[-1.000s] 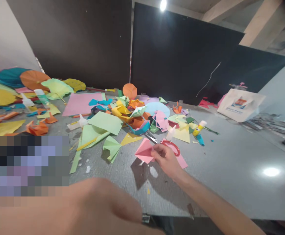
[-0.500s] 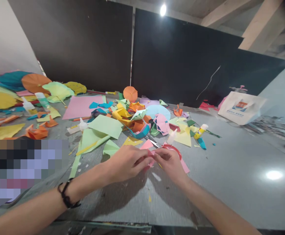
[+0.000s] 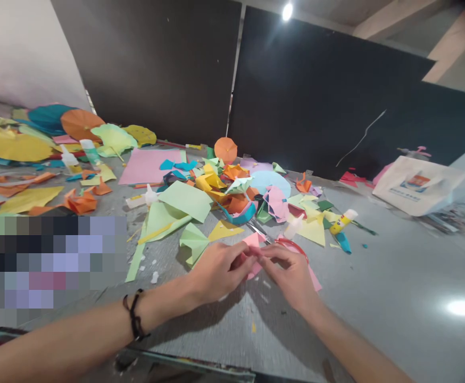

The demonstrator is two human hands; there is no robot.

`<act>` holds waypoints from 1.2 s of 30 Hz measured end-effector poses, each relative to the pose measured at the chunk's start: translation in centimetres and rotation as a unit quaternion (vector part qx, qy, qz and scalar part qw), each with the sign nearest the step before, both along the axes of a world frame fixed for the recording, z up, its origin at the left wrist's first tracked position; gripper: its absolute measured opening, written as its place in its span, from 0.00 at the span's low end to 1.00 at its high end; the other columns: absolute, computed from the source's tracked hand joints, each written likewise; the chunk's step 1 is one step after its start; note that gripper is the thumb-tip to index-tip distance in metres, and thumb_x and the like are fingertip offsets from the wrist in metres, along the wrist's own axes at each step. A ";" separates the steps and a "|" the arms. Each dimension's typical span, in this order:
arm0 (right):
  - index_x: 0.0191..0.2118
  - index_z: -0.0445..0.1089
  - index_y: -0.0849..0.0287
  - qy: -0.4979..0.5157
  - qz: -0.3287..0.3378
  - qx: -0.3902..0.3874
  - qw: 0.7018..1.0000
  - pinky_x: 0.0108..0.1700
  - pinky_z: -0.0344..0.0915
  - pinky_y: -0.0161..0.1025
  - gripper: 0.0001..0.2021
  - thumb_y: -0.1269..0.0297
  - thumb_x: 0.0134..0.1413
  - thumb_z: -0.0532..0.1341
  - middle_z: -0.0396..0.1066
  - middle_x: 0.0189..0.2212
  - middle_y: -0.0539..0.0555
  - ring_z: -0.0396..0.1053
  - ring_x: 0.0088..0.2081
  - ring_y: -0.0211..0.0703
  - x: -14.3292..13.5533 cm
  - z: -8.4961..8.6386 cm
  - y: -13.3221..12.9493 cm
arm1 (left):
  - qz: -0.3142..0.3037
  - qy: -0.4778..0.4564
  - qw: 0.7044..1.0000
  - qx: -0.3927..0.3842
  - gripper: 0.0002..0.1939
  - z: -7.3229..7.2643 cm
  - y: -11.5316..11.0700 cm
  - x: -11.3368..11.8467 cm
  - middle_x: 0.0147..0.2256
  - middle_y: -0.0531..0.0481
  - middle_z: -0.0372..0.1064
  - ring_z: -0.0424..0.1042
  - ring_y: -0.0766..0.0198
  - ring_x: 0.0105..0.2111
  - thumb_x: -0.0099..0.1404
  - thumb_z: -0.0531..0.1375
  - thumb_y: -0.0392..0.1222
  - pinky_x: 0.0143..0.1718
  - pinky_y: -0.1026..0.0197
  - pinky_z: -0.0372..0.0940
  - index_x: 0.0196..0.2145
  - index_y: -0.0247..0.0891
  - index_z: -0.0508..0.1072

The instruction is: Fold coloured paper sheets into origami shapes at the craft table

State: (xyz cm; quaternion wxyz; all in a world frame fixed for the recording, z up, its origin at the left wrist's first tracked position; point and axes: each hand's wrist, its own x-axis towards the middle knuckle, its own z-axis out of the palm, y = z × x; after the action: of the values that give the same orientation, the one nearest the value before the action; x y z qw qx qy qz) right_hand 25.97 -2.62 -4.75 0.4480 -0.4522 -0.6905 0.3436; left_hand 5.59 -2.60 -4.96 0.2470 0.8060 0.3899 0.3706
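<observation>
The left hand (image 3: 215, 271) and the right hand (image 3: 294, 276) are pinching a small, folded piece of pink paper (image 3: 253, 240) between their fingertips, above the grey tabletop (image 3: 396, 298). Metal scissors with red handles (image 3: 294, 246) are lying just beyond the right hand; a creased piece of light-green paper (image 3: 193, 242) is lying beyond the left, near a flat yellow paper scrap (image 3: 225, 230).

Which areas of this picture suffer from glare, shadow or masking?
Head view: a glare spot on the grey table at right, and a flaring lamp at top. Head view: shadows on the table beneath the left hand and right hand. Head view: pixel blocks mask part of the lower left.
</observation>
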 end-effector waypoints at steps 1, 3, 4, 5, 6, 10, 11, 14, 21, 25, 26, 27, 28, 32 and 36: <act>0.36 0.83 0.53 -0.002 -0.001 0.007 1.000 0.47 0.73 0.47 0.08 0.56 0.59 0.68 0.83 0.39 0.57 0.79 0.43 0.52 -0.1 0.0 -0.1 | -0.004 -0.009 1.000 -0.009 0.13 0.0 0.1 -0.1 0.24 0.52 0.75 0.68 0.68 0.21 0.73 0.57 0.44 0.25 0.65 0.58 0.44 0.34 0.78; 0.34 0.83 0.53 -0.007 -0.004 0.021 1.000 0.46 0.72 0.46 0.06 0.58 0.59 0.68 0.82 0.37 0.56 0.79 0.41 0.50 -0.2 0.0 -0.3 | -0.007 -0.018 1.000 -0.024 0.14 0.1 0.1 -0.1 0.25 0.51 0.77 0.70 0.68 0.21 0.74 0.56 0.45 0.26 0.66 0.60 0.42 0.34 0.78; 0.34 0.82 0.53 -0.010 -0.006 0.027 1.000 0.45 0.72 0.45 0.06 0.59 0.59 0.68 0.82 0.36 0.55 0.78 0.41 0.50 -0.3 0.0 -0.4 | -0.007 -0.019 0.999 -0.031 0.14 0.2 0.1 -0.1 0.25 0.50 0.78 0.70 0.68 0.21 0.74 0.56 0.45 0.26 0.66 0.60 0.41 0.34 0.78; 0.33 0.82 0.53 -0.011 -0.009 0.034 0.999 0.45 0.71 0.45 0.06 0.60 0.59 0.68 0.82 0.36 0.55 0.78 0.40 0.49 -0.3 0.0 -0.5 | -0.006 -0.019 0.999 -0.035 0.15 0.2 0.1 -0.1 0.25 0.50 0.78 0.70 0.67 0.21 0.75 0.55 0.46 0.26 0.66 0.60 0.40 0.35 0.78; 0.33 0.82 0.53 -0.013 -0.011 0.039 0.999 0.44 0.71 0.44 0.05 0.61 0.59 0.68 0.82 0.36 0.55 0.78 0.40 0.49 -0.3 0.0 -0.6 | -0.005 -0.019 0.999 -0.037 0.15 0.3 0.1 -0.1 0.24 0.50 0.77 0.70 0.67 0.22 0.75 0.55 0.46 0.26 0.66 0.61 0.39 0.35 0.78; 0.33 0.81 0.53 -0.022 -0.011 0.054 0.998 0.43 0.71 0.43 0.05 0.62 0.60 0.68 0.81 0.36 0.54 0.77 0.40 0.49 -0.4 0.2 -0.8 | -0.013 -0.033 0.999 -0.039 0.15 0.6 -0.1 0.0 0.26 0.50 0.79 0.72 0.68 0.23 0.75 0.56 0.46 0.26 0.67 0.61 0.38 0.35 0.77; 0.33 0.81 0.53 -0.025 -0.011 0.058 0.998 0.43 0.70 0.43 0.05 0.63 0.60 0.68 0.81 0.35 0.54 0.77 0.39 0.48 -0.4 0.2 -0.9 | -0.014 -0.036 0.998 -0.041 0.14 0.7 -0.1 0.0 0.26 0.50 0.78 0.71 0.68 0.23 0.75 0.56 0.46 0.26 0.67 0.61 0.37 0.36 0.77; 0.33 0.81 0.53 -0.030 -0.013 0.067 0.997 0.43 0.70 0.42 0.05 0.64 0.60 0.68 0.80 0.35 0.53 0.76 0.39 0.47 -0.4 0.3 -1.0 | -0.025 -0.041 0.998 -0.047 0.13 0.7 -0.2 0.0 0.22 0.53 0.74 0.67 0.69 0.20 0.73 0.58 0.46 0.24 0.67 0.58 0.35 0.36 0.77; 0.37 0.79 0.54 0.002 -0.010 0.067 0.998 0.41 0.71 0.39 0.05 0.60 0.63 0.66 0.80 0.36 0.53 0.76 0.38 0.45 -0.6 0.5 -1.3 | 0.110 -0.130 0.985 0.031 0.13 1.0 0.5 -0.3 0.37 0.47 0.72 0.71 0.61 0.35 0.67 0.64 0.48 0.32 0.61 0.65 0.42 0.38 0.70; 0.36 0.79 0.55 0.024 0.000 0.042 0.999 0.33 0.70 0.35 0.09 0.56 0.64 0.66 0.79 0.31 0.52 0.74 0.31 0.41 -0.7 0.8 -1.1 | -0.043 -0.158 0.980 -0.112 0.16 1.4 1.3 -0.9 0.38 0.47 0.73 0.73 0.61 0.34 0.71 0.61 0.50 0.32 0.61 0.66 0.51 0.38 0.68; 0.36 0.79 0.55 0.026 0.001 0.037 0.999 0.33 0.70 0.35 0.09 0.56 0.64 0.66 0.79 0.31 0.52 0.74 0.31 0.41 -0.8 0.8 -1.1 | -0.066 -0.157 0.976 -0.139 0.14 1.3 1.4 -1.0 0.36 0.48 0.72 0.71 0.63 0.32 0.71 0.60 0.49 0.31 0.61 0.65 0.49 0.38 0.69; 0.37 0.79 0.55 0.029 0.001 0.034 0.999 0.33 0.71 0.35 0.10 0.55 0.64 0.66 0.79 0.32 0.52 0.75 0.32 0.41 -0.8 0.8 -1.0 | -0.073 -0.151 0.975 -0.149 0.11 1.1 1.5 -1.0 0.35 0.50 0.71 0.70 0.64 0.30 0.71 0.59 0.47 0.30 0.62 0.64 0.45 0.37 0.70; 0.39 0.79 0.54 0.031 -0.002 0.031 0.999 0.35 0.72 0.35 0.10 0.55 0.64 0.65 0.80 0.34 0.52 0.76 0.33 0.42 -0.8 0.7 -1.0 | -0.068 -0.140 0.977 -0.145 0.08 0.8 1.5 -1.0 0.33 0.51 0.70 0.68 0.65 0.29 0.70 0.60 0.44 0.29 0.63 0.63 0.42 0.37 0.70; 0.43 0.80 0.53 0.037 -0.018 0.036 0.998 0.42 0.73 0.38 0.09 0.56 0.64 0.65 0.80 0.41 0.54 0.77 0.40 0.44 -0.7 0.6 -1.0 | -0.045 -0.090 0.988 -0.118 0.03 -0.1 1.5 -0.7 0.29 0.54 0.66 0.65 0.67 0.28 0.63 0.60 0.34 0.29 0.64 0.61 0.37 0.37 0.70; 0.38 0.80 0.53 0.036 -0.020 0.043 0.998 0.44 0.73 0.40 0.07 0.57 0.62 0.67 0.79 0.39 0.54 0.76 0.41 0.45 -0.6 0.7 -1.0 | -0.038 -0.098 0.988 -0.109 0.08 0.2 1.2 -0.7 0.30 0.54 0.68 0.65 0.67 0.28 0.62 0.60 0.34 0.29 0.63 0.61 0.41 0.36 0.72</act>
State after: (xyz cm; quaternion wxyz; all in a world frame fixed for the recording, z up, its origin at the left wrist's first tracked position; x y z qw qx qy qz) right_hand 25.40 -3.58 -4.04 0.4985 -0.4337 -0.6789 0.3201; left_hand 4.91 -1.40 -4.72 0.3842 0.7483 0.3711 0.3933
